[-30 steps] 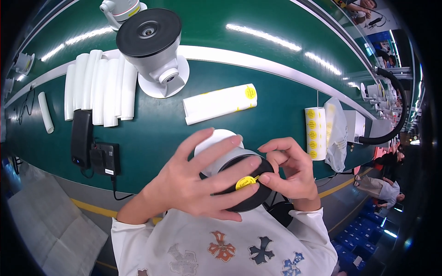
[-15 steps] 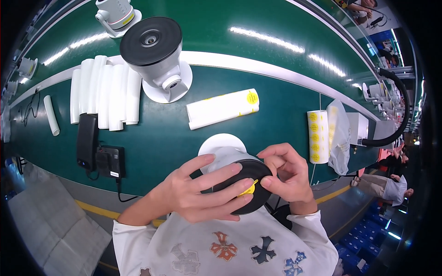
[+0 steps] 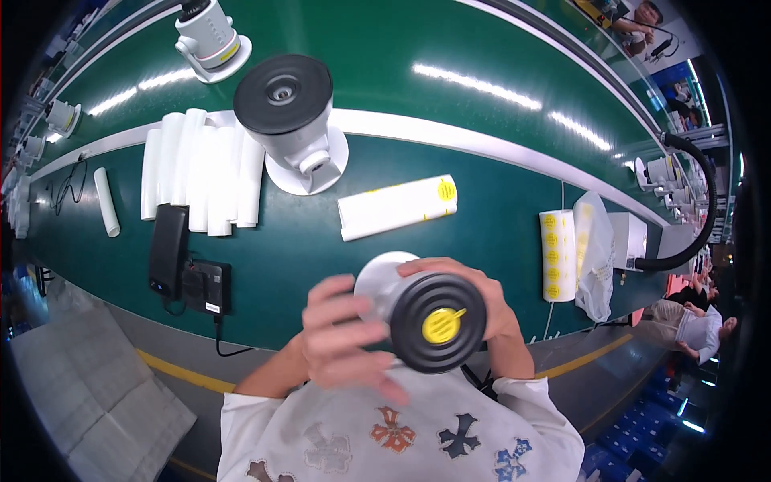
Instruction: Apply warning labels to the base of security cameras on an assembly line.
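A white device [image 3: 384, 277] with a round black ribbed end [image 3: 405, 313] is tilted toward me above the table's near edge. A yellow round sticker with a small tab [image 3: 442, 325] sits on the middle of the black end. My right hand [image 3: 491, 301] wraps round the far right side of the device and grips it. My left hand [image 3: 341, 333], blurred by motion, is just left of the black end with its fingers spread and nothing visible in them. A white sheet with yellow round stickers [image 3: 393, 210], partly curled, lies beyond the device.
A similar white device [image 3: 307, 161] stands at the back, another [image 3: 213, 44] behind it. White rolls [image 3: 201, 173] lie at left, above a black handheld unit [image 3: 169, 253] and a black box with a cable [image 3: 210, 287]. A sticker roll [image 3: 558, 257] and plastic bag [image 3: 594, 257] lie right.
My left hand has come off the black end and moved left, uncovering the yellow sticker. My right hand has gone from pinching at the rim to gripping the device's side.
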Tool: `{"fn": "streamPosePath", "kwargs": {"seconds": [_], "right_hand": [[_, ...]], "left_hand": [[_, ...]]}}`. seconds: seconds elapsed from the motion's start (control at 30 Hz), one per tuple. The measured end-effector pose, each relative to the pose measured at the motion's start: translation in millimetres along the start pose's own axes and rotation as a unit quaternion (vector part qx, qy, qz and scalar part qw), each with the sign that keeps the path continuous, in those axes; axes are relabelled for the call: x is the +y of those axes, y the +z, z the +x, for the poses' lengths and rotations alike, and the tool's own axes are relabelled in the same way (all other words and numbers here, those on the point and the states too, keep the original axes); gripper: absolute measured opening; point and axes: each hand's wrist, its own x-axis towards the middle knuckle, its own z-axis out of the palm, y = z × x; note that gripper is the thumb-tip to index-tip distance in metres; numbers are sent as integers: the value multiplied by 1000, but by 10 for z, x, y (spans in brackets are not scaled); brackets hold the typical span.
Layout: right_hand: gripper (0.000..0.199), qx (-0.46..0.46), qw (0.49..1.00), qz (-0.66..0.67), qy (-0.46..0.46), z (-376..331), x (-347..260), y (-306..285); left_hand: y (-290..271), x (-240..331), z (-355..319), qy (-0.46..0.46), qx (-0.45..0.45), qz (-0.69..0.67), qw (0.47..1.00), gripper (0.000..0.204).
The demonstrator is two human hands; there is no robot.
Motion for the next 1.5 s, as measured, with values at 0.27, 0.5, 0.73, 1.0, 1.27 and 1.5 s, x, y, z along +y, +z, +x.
{"fn": "streamPosePath", "kwargs": {"seconds": [0.27,0.5,0.73,1.0,1.27,1.5], "right_hand": [[112,195,930,290,-110,10,-114,256],[102,235,898,237,-287,205,-251,597],[38,20,968,223,-110,152,-437,212],[90,-68,992,-102,8,52,-854,-55],[80,-190,847,-249,430,439,-759,-253],[86,-275,743,-292,535,575,-653,-335]], "left_hand": [[135,240,20,-701,49,-499,507,138],[97,115,174,-615,41,-628,475,142],[199,172,-73,-710,26,-643,286,99],[23,-195,212,-653,-132,-662,344,102],[56,-165,104,-648,-228,-466,558,69],[175,-148,38,-664,-221,-394,595,71]]}}
